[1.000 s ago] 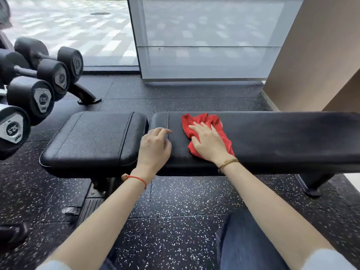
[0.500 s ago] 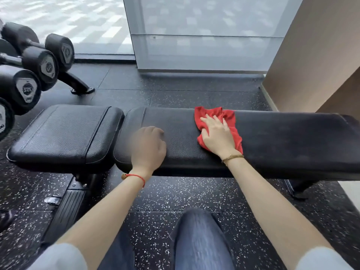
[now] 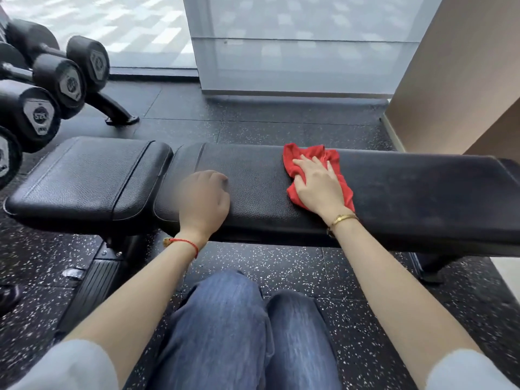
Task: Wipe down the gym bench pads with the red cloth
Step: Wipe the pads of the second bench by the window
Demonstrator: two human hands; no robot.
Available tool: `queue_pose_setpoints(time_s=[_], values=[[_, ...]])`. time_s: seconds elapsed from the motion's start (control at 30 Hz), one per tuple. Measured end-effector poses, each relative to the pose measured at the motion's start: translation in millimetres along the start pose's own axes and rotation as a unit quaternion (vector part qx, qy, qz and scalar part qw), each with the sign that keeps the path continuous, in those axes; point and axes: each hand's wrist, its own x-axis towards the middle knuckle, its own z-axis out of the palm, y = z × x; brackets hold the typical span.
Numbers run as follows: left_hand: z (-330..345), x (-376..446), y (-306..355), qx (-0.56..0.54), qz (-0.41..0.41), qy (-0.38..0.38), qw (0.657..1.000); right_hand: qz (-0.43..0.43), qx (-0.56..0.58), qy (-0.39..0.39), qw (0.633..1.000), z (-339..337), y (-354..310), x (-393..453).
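Note:
A black gym bench lies across the view with a short seat pad [image 3: 84, 178] at the left and a long back pad [image 3: 422, 192] stretching right. The crumpled red cloth [image 3: 292, 159] lies on the long pad near its middle. My right hand [image 3: 318, 184] presses flat on the cloth with fingers spread. My left hand [image 3: 204, 199] rests on the long pad near its left end, fingers loosely curled and blurred, holding nothing.
A rack of black dumbbells [image 3: 42, 80] stands at the left, its foot [image 3: 118, 114] on the speckled rubber floor. A glass panel [image 3: 295, 43] rises behind the bench and a tan wall [image 3: 464, 66] at the right. My knees in jeans [image 3: 239, 319] are below the bench.
My right hand has slid the red cloth rightward along the long pad. My left hand has moved right off the gap between the pads, further onto the long pad.

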Motion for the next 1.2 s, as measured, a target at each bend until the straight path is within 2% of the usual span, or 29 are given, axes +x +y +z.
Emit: queue_pose_setpoints(time_s=[0.1, 0.23, 0.3, 0.43, 0.53, 0.63, 0.7, 0.83, 0.97, 1.07, 1.2], values=[[-1, -2, -1, -0.002, 0.010, -0.007, 1.000, -0.012, 0.003, -0.024, 1.000, 7, -25, 11], [-2, -2, -5, -0.017, 0.021, -0.001, 1.000, -0.117, 0.013, -0.051, 0.992, 17, -46, -18], [-3, -2, -7, -0.021, 0.030, 0.000, 0.999, -0.135, 0.010, -0.046, 0.990, 12, -36, -36], [-3, -2, -8, -0.028, 0.033, -0.003, 0.999, -0.082, 0.006, 0.002, 0.997, -8, 15, -54], [-4, -2, -6, -0.021, 0.031, -0.006, 0.999, 0.029, -0.017, 0.031, 0.999, -22, 55, -40], [-5, 0, -4, -0.016, 0.017, -0.011, 1.000, 0.121, -0.026, 0.034, 0.992, -24, 61, -11], [-6, 3, -1, -0.011, 0.010, -0.026, 1.000, 0.110, -0.027, 0.024, 0.993, -17, 46, 3], [-4, 13, 12, -0.010, -0.019, -0.038, 0.999, -0.014, -0.020, -0.024, 0.999, -6, 9, 2], [6, 21, 36, -0.008, 0.026, -0.038, 0.999, -0.091, -0.004, -0.039, 0.995, -9, 12, -30], [12, 28, 48, -0.010, 0.059, -0.041, 0.997, -0.066, 0.011, -0.022, 0.998, -20, 44, -54], [20, 31, 51, -0.005, 0.067, -0.060, 0.996, 0.060, -0.014, 0.041, 0.997, -38, 96, -52]])
